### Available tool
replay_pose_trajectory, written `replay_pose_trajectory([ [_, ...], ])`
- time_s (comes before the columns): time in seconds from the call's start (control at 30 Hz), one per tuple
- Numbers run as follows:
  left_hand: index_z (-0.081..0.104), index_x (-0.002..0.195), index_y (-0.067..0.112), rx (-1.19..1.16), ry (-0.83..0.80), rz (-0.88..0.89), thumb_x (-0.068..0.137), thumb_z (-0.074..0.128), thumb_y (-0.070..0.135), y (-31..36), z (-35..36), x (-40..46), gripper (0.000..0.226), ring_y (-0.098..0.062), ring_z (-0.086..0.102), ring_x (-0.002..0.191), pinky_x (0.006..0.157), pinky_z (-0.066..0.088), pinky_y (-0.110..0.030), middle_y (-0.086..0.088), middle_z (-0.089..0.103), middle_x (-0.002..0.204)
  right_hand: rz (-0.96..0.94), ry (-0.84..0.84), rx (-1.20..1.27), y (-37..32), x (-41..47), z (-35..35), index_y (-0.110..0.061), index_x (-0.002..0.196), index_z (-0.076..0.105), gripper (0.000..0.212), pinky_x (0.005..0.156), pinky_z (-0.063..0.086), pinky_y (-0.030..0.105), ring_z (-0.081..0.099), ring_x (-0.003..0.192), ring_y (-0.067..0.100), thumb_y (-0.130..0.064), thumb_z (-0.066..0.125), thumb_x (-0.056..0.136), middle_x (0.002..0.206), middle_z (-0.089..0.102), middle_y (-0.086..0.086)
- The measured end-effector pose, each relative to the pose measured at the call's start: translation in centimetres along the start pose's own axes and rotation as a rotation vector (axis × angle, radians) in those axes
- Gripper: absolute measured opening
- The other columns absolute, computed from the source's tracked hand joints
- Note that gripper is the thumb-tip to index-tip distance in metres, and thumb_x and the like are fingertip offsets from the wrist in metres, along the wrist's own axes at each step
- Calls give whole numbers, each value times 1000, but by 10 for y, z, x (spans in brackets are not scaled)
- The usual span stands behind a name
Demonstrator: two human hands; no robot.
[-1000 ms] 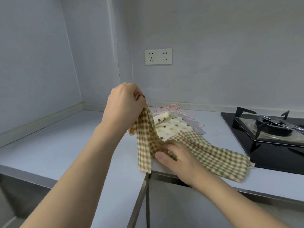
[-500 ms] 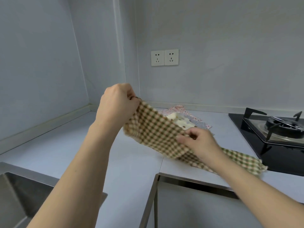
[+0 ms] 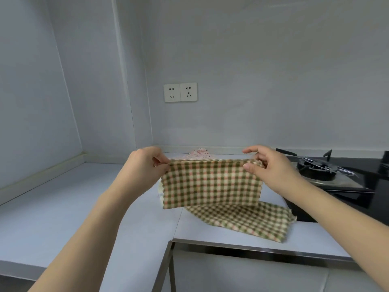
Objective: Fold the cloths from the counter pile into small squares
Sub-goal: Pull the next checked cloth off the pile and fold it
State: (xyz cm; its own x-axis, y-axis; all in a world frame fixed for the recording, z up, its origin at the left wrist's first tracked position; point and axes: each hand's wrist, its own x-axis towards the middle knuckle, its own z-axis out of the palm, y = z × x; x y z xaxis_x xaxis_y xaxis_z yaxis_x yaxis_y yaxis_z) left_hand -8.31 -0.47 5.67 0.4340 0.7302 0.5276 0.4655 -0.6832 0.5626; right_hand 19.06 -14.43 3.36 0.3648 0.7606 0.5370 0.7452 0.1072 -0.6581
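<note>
Checked cloth held up over the desk

Green, cream and red checked cloth (image 3: pixel 211 183) hangs between two hands above the grey desk (image 3: pixel 63 207). The left hand (image 3: pixel 143 167) pinches its upper left corner; the right hand (image 3: pixel 271 167) pinches the upper right corner. Its lower part trails onto the desk near the front edge. Behind it, a pile of patterned cloths (image 3: pixel 200 154) lies by the back wall. A black gas stove (image 3: pixel 336 178) sits at the right.
</note>
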Motion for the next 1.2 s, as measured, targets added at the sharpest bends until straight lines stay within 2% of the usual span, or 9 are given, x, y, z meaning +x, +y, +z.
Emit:
replay_pose_trajectory([
  [0.17,64,88,25,-19,-111,-34,82,69,6,7,-6,1,20,-14,65,73,60,51,-30,6,69,68,51,-34,-37,0,-12,-12,-33,74,73,7,60,40,28,46,54,10,-39,76,77,69,66,13],
  [0.3,71,82,23,39,-224,-70,81,69,6,7,-7,0,18,-16,64,68,46,41,-20,5,70,65,76,-115,44,-1,-18,-17,-28,69,73,15,65,45,32,52,59,15,-42,78,70,68,68,13],
  [0.4,71,77,17,-65,-206,-153,80,69,2,5,-5,0,16,-33,66,78,60,51,-35,-5,72,73,92,-185,46,3,-18,-16,-26,71,75,14,73,52,40,60,67,26,-40,76,71,73,71,10],
  [0.5,71,79,12,-167,-211,-232,82,67,-2,-1,-3,1,15,-36,68,85,85,57,-46,-13,74,79,127,-226,112,9,-17,-13,-21,80,74,3,76,52,29,64,67,12,-20,73,82,70,72,1],
  [0.63,71,85,6,-283,-230,-319,88,63,0,-11,3,1,11,-30,70,82,80,58,-36,-14,74,84,193,-284,155,14,-17,-8,-8,77,70,11,66,53,27,66,62,14,-17,75,78,61,70,3],
  [0.77,67,96,1,-434,-234,-396,94,58,7,-20,14,2,11,-19,65,76,70,53,-28,-11,70,88,192,-231,178,19,-15,-3,-4,73,69,20,57,55,25,62,61,26,-23,75,75,75,62,37],
  [0.93,69,91,5,-258,-332,-328,92,61,8,-33,26,1,9,-23,66,76,76,58,-36,-15,71,86,185,-265,-17,35,-6,12,-9,87,71,12,67,56,28,61,66,21,-19,65,90,73,66,21],
  [1.13,67,88,17,-215,171,-140,92,55,5,-34,34,5,17,-15,61,77,66,45,-23,4,67,79,-21,-12,-82,16,24,29,-22,94,72,10,78,51,27,65,83,13,-24,62,92,87,72,-6],
  [1.2,69,91,15,-224,192,-42,92,56,4,-34,31,3,18,-8,63,83,71,45,-17,7,69,86,-190,79,-170,13,29,31,-20,98,72,12,80,50,29,64,87,14,-23,61,93,91,71,-7],
])
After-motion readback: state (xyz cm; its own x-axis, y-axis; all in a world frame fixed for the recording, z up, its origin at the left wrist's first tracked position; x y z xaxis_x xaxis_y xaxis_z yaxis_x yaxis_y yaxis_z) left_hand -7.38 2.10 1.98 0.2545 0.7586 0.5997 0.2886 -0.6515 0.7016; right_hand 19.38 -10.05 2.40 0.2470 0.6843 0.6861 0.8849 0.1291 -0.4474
